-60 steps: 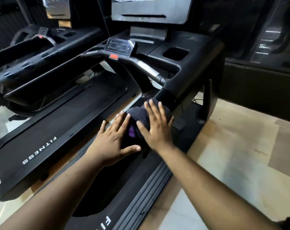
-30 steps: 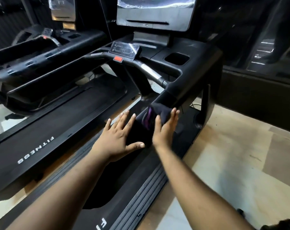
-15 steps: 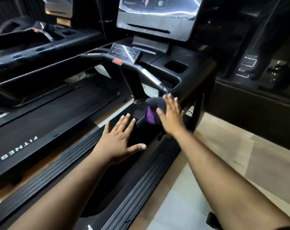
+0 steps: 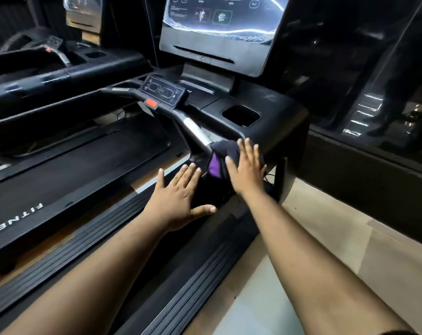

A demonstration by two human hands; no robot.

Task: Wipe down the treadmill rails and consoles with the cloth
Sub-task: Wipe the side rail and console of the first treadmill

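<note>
Head view, read from left to right: the left hand [image 4: 178, 201] is laid flat with straight, spread fingers on the dark side rail [image 4: 205, 189] of the treadmill, nothing being grasped by it. Just to its right the cloth [image 4: 221, 155] (dark, with a purple fold showing) is bunched against the point where the rail meets the lower end of the handlebar [image 4: 194, 128]. The cloth is pressed there by the right hand [image 4: 247, 170], whose fingers are held straight over it rather than curled round it, so this grip is released too and the cloth is held by pressure alone.

The long axis of the rail is seen to run from near the person up and away toward the console [image 4: 272, 105], which lies beyond and above the right grip. The screen [image 4: 219, 22] stands further up again. The right hand is judged the nearer one to that unwiped surface, the left being set back along the rail as a brace. The coming stroke is therefore expected to be pushed forward and upward from the right grip, along the rail's axis, onto the console ledge beside the cup recess [image 4: 240, 116].
</note>
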